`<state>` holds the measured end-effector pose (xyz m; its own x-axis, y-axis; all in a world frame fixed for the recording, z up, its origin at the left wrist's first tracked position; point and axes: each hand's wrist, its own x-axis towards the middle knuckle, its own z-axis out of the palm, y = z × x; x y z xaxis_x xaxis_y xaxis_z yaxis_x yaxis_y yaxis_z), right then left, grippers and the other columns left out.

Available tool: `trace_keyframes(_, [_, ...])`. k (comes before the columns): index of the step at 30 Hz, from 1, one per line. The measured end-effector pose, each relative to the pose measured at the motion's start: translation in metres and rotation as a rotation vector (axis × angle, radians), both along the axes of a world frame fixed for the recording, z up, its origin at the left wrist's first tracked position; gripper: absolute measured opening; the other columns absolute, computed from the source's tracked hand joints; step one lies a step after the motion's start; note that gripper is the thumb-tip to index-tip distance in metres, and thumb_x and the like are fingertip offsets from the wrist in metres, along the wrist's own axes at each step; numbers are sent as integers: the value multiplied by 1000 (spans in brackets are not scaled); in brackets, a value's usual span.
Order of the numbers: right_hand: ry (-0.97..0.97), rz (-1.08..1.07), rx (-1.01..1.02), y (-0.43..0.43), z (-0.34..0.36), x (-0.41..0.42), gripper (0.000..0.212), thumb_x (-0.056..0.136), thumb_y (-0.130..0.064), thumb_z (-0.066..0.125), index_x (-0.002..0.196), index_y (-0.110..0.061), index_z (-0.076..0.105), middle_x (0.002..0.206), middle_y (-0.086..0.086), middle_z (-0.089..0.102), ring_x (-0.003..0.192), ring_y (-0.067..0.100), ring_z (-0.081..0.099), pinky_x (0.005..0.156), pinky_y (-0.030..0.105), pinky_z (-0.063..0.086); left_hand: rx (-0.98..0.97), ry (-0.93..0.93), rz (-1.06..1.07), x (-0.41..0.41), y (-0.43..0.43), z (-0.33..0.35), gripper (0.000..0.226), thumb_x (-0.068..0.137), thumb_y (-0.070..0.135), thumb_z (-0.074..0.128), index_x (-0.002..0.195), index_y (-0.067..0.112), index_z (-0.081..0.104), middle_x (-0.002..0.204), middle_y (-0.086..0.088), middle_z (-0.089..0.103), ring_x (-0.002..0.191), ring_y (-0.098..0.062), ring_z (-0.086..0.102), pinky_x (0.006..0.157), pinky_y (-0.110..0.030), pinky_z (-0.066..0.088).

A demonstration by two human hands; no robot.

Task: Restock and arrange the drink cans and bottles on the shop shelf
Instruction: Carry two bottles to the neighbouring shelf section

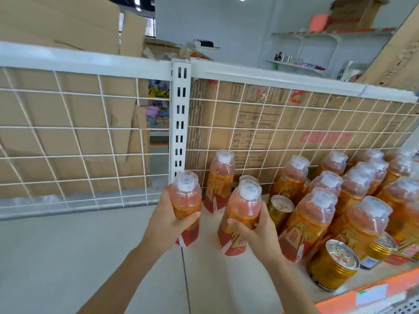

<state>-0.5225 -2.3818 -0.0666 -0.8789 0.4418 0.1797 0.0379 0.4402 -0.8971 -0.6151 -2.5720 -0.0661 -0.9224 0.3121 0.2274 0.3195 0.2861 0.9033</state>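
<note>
Orange bottle (pixel 186 201) in left hand (pixel 169 219), another (pixel 241 211) in right hand (pixel 256 232).

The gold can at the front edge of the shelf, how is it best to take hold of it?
Grip the gold can around its round side wall, coming from the front, the open shelf-edge side. It stands upright, and bottles crowd close behind it, so that side looks blocked.

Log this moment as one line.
left hand: holds bottle | right hand: holds second bottle | shelf: left side bare
</note>
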Motion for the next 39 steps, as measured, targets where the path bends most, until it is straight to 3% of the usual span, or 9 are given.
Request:
trace_keyframes(7, [30, 401, -98, -32, 0, -18, 75, 62, -42, 77, 126, -40, 38, 114, -23, 60, 104, -6, 58, 80, 10, 47, 4, 5, 183, 48, -60, -2, 74, 63, 45, 76, 121, 47, 30, 114, 28, 51, 104, 1, 55, 84, -18, 46])
trace_keyframes(13, [18, 664, -109, -96, -5, -46, 80, 52, -58, 76, 123, -39, 43, 111, -15, 64, 103, 1, 60, 93, 33, 50, -24, 63, 443, 83, -123, -4, 63, 60, 46, 76, 107, 45, 35, 106, 23, 59, 95, 1, 60, 73, -11, 47])
trace_keyframes(19, [13, 910, -100, -183, -9, -70, 82, 52, -59, 74, 124, -39, 41, 109, -20, 62, 100, -2, 60, 92, 35, 51, -90, 121, 729, 108, -183, -3, 69, 57, 55, 73, 110, 51, 29, 105, 29, 55, 92, 14, 56, 73, -12, 43])
trace_keyframes(22, [34, 1018, -78, -231, -9, -78, 75, 54, -57, 75, 120, -43, 43, 105, -28, 63, 98, -3, 61, 90, 30, 51, -124, 174, 826, 118, -209, 0, 73, 67, 34, 82, 114, 44, 27, 108, 26, 51, 91, 22, 50, 74, -2, 39])
trace_keyframes(26, [43, 1135, -80, -290, -7, -87, 68, 55, -55, 75, 114, -43, 45, 103, -23, 66, 96, -4, 62, 86, 22, 49, -173, 161, 1002, 126, -250, 0, 80, 57, 55, 71, 124, 40, 29, 117, 16, 54, 106, -1, 54, 86, -26, 46])
trace_keyframes(28, [37, 1187, -82, -314, -6, -92, 69, 55, -54, 75, 116, -39, 47, 104, -19, 67, 96, -2, 63, 87, 25, 49, -167, 172, 1094, 127, -267, -1, 83, 53, 57, 65, 126, 35, 32, 118, 12, 52, 109, -7, 51, 85, -27, 42])
trace_keyframes(32, [16, 1291, -69, -352, -6, -103, 67, 58, -48, 78, 118, -39, 47, 105, -23, 65, 97, -1, 62, 89, 26, 49, -257, 228, 1192, 131, -292, 0, 88, 52, 56, 62, 128, 16, 41, 115, 8, 45, 108, -11, 47, 83, -27, 38])
trace_keyframes(36, [11, 1331, -91, -379, -6, -112, 65, 65, -30, 82, 118, -38, 46, 108, -19, 65, 100, -3, 60, 87, 17, 47, -279, 233, 1216, 132, -304, -3, 88, 51, 60, 66, 125, 17, 44, 112, 7, 46, 104, -12, 51, 80, -29, 42])
trace_keyframes(39, [-4, 1343, -113, -392, -6, -116, 65, 64, -33, 81, 119, -36, 46, 113, -14, 64, 103, -1, 60, 88, 19, 47, -255, 265, 1220, 128, -308, -6, 91, 50, 60, 67, 129, 21, 42, 113, 13, 43, 106, -2, 44, 85, -30, 41])
